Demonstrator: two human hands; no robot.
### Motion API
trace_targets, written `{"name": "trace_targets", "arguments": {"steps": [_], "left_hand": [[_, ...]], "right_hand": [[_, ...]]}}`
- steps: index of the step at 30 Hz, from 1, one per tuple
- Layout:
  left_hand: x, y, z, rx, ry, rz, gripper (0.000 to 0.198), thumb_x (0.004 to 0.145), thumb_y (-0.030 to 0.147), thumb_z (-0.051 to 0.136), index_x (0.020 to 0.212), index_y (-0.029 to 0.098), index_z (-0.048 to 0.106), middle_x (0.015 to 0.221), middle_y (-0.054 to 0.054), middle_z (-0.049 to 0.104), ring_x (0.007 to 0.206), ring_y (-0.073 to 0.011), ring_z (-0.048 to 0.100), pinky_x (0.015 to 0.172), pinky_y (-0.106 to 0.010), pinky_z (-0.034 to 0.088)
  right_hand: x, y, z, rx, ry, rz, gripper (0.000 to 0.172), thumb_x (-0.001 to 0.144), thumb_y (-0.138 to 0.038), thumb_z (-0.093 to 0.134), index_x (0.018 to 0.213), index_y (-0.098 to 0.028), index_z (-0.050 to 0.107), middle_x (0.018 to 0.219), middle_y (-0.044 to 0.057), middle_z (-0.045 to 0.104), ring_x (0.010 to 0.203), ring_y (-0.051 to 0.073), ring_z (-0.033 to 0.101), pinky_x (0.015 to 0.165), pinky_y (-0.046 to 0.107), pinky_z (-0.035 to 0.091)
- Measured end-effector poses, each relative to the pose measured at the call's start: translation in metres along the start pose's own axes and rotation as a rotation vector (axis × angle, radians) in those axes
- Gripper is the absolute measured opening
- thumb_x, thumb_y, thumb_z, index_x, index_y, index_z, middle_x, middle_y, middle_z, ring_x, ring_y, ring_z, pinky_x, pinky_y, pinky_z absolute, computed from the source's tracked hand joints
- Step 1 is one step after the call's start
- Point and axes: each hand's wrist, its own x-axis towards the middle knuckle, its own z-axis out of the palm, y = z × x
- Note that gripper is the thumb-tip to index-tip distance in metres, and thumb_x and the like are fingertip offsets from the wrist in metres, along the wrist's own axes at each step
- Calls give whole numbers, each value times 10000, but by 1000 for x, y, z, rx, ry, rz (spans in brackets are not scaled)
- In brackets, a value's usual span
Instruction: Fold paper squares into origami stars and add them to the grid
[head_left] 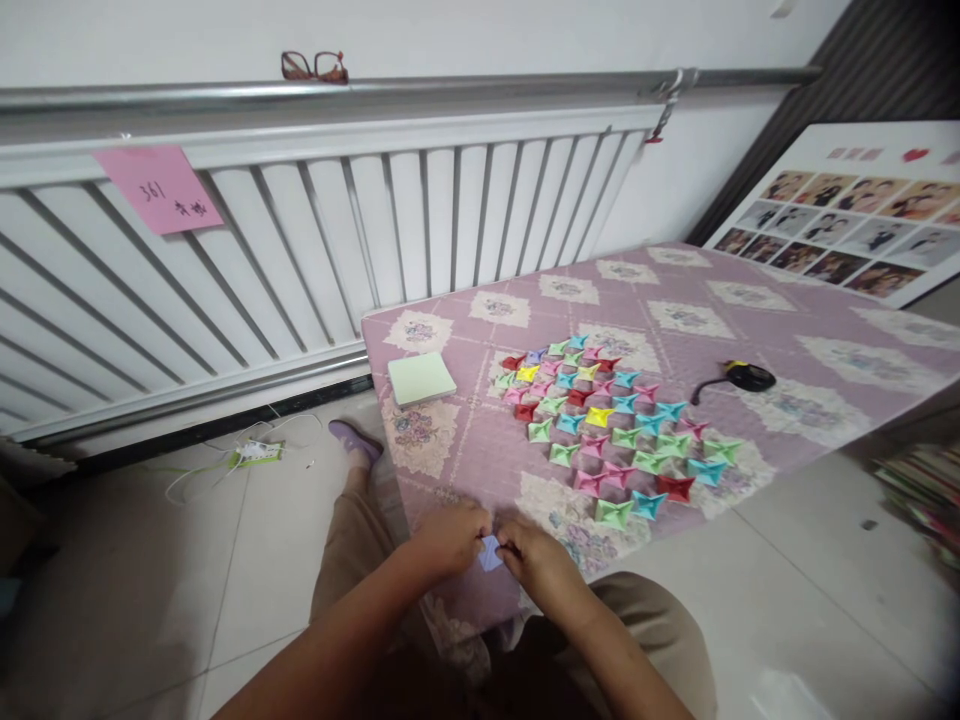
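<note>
A small folded piece of lavender paper (490, 554) is pinched between both hands at the near edge of the table. My left hand (456, 535) grips its left side with closed fingers. On the other side, my right hand (536, 560) is closed on the right edge, thumb and fingers pressed together. Creases show on the paper's face. Beyond my hands lie rows of folded paper pieces (598, 417) in green, pink, red, blue and yellow. A stack of pale green paper squares (421, 379) rests near the table's left edge.
A floral purple cloth covers the table (480, 440). A black object with a cable (750, 377) lies to the right. Behind stand a white radiator (420, 220) and a photo board (840, 215). Glasses (315, 68) sit on the pipe; a power strip (259, 453) lies on the floor.
</note>
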Motion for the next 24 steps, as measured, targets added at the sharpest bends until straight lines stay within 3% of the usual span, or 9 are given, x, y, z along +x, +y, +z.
{"name": "trace_targets", "arguments": {"steps": [16,24], "left_hand": [[2,-4,-5,27,6,68,119,845,222,534,917,240,627,931,8,631,826,-166,579,662,-246,409],[-6,-6,13,119,68,105,147,917,289,486,885,221,612,921,-15,597,816,-171,547,673,-260,403]], "right_hand": [[1,-2,-1,-103,10,-21,95,769,-128,543,767,-220,571,780,-6,593,726,146,571,653,242,401],[-9,-2,15,-294,90,-107,186,880,-161,465,745,-203,584,762,38,585,756,187,551,706,299,426]]}}
